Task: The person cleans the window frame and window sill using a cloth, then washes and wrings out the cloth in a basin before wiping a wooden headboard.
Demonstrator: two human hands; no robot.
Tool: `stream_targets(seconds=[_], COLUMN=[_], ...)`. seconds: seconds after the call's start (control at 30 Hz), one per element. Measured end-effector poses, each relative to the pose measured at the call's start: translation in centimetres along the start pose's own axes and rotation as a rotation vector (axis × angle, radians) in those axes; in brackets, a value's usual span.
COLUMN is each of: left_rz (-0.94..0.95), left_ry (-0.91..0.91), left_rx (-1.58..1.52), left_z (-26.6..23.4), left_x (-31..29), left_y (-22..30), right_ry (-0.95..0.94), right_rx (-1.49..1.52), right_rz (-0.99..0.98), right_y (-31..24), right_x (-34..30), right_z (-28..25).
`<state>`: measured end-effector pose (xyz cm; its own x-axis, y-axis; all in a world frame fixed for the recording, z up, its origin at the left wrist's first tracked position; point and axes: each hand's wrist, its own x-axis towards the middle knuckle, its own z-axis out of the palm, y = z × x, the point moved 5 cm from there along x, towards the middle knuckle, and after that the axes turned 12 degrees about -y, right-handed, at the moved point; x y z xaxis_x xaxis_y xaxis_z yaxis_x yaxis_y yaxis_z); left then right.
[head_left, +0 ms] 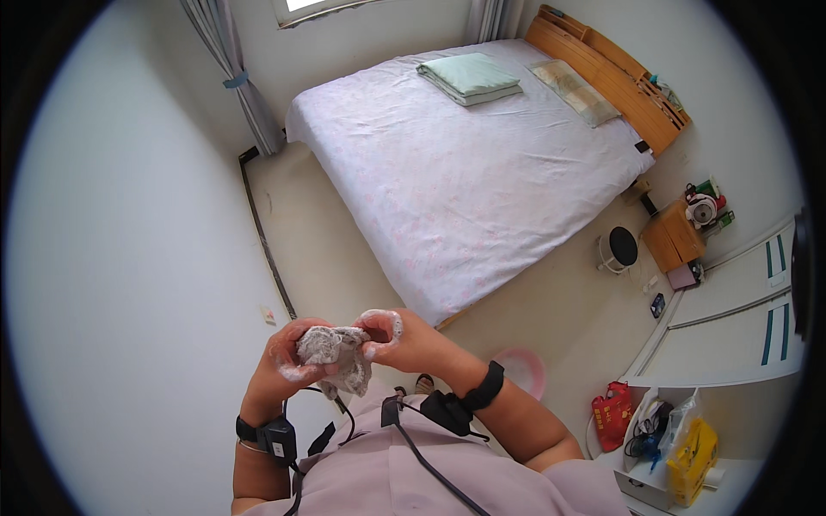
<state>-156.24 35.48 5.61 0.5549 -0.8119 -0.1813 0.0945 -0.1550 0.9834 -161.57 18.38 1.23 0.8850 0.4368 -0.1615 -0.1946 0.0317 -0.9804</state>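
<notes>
A crumpled greyish-white cloth (346, 363) is bunched up in front of my body, wet-looking and soapy. My left hand (295, 354) grips its left side, with white suds along the thumb and palm. On the other side my right hand (384, 337) pinches the cloth's upper right edge, foam covering its thumb and fingers. The lower part of the cloth hangs loose between the two hands. Below and to the right, a pink basin (527, 371) sits on the floor, partly hidden behind my right forearm.
A bed (447, 172) with a pale sheet fills the middle, bearing a folded green quilt (469, 76) and a pillow (575, 90). At right are a round stool (618, 249), a wooden nightstand (674, 236) and a white shelf unit (731, 396) with bags. A white wall (129, 284) rises at left.
</notes>
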Motion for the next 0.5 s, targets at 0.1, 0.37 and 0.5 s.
stream_targets(seconds=[0.1,0.37,0.5], left_rz=[0.055,-0.071,-0.070], left_ry=[0.070,0.545,0.670], left_rx=[-0.062,0.232,0.508], left_z=[-2.2,-12.9,-21.3], left_x=[0.2,1.8,3.8], left_y=[-0.4,-2.1,-2.8], right_ry=[-0.009,-0.028,0.013], right_rx=[-0.147,-0.248,-0.119], right_rz=[-0.017,-0.019,-0.014], right_y=[-0.4,-2.9,-3.0], right_x=[3.3,16.9,26.3], right_z=[-1.0,-2.3,-2.7])
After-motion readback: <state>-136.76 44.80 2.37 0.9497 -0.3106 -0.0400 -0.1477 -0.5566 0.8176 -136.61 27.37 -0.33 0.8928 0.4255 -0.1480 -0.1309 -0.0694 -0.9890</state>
